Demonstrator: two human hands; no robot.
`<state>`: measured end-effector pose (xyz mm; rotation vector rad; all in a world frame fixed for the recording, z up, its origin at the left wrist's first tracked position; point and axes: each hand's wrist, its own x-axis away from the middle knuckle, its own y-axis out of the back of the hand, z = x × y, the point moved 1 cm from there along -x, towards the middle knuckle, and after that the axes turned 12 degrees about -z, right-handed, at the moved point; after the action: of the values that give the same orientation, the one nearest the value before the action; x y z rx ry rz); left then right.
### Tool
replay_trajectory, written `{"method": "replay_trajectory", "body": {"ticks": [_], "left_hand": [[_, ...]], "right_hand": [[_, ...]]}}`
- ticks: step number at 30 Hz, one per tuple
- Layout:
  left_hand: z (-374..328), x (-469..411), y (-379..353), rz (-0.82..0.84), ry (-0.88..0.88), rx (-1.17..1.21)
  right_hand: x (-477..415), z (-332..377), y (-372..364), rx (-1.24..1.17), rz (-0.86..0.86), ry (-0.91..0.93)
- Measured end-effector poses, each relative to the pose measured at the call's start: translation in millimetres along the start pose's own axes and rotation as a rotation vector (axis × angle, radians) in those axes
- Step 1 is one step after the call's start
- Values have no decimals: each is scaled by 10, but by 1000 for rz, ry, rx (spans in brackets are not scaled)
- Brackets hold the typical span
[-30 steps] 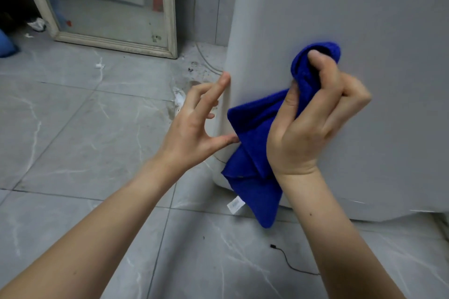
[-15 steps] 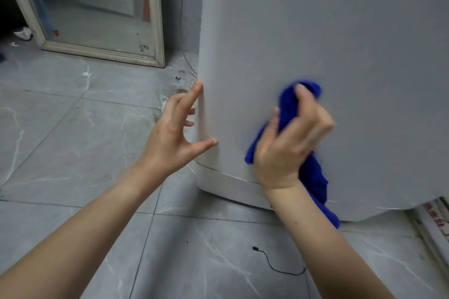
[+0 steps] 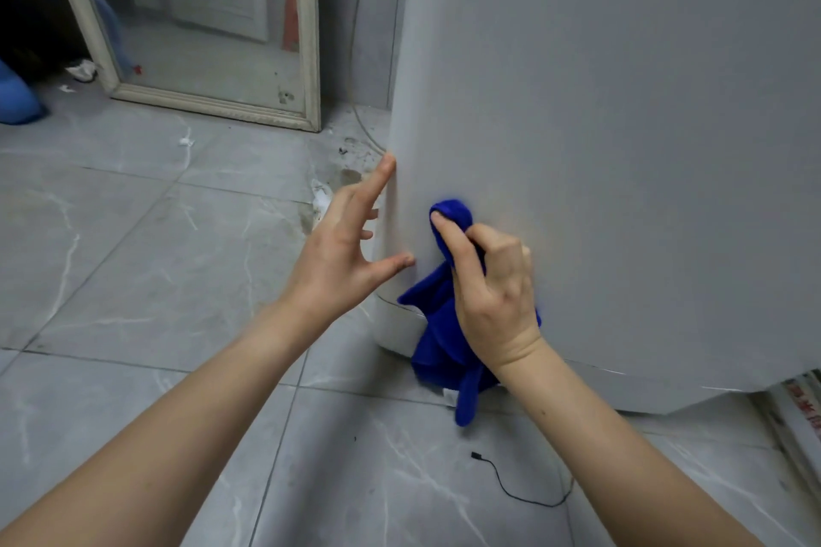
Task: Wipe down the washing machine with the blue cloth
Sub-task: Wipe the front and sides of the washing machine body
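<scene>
The grey-white washing machine (image 3: 622, 124) fills the right of the view, its side panel facing me and its rounded base on the floor. My right hand (image 3: 491, 293) grips the bunched blue cloth (image 3: 437, 338) and presses its top against the lower left part of the panel. The rest of the cloth hangs down to the base, a white tag showing at its bottom. My left hand (image 3: 346, 249) is spread open, with fingertips and thumb touching the machine's left corner edge.
A white-framed mirror (image 3: 213, 27) leans against the wall at the back left. Debris and a stain (image 3: 324, 195) lie on the grey tiled floor by the machine's corner. A thin black cable (image 3: 511, 484) lies on the floor below my right arm. A blue object (image 3: 17, 98) sits far left.
My right hand moved the cloth down and to the left across the panel, toward the corner. My left hand stayed braced on the corner edge. The camera view shifted.
</scene>
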<state>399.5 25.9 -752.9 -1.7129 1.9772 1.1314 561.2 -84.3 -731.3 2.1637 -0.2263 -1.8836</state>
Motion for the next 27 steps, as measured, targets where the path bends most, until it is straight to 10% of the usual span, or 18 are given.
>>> {"method": "replay_trajectory", "body": {"ticks": [27], "left_hand": [[-1201, -900, 355, -246, -299, -390]], "right_hand": [[-1695, -1219, 1178, 60, -752, -417]]}}
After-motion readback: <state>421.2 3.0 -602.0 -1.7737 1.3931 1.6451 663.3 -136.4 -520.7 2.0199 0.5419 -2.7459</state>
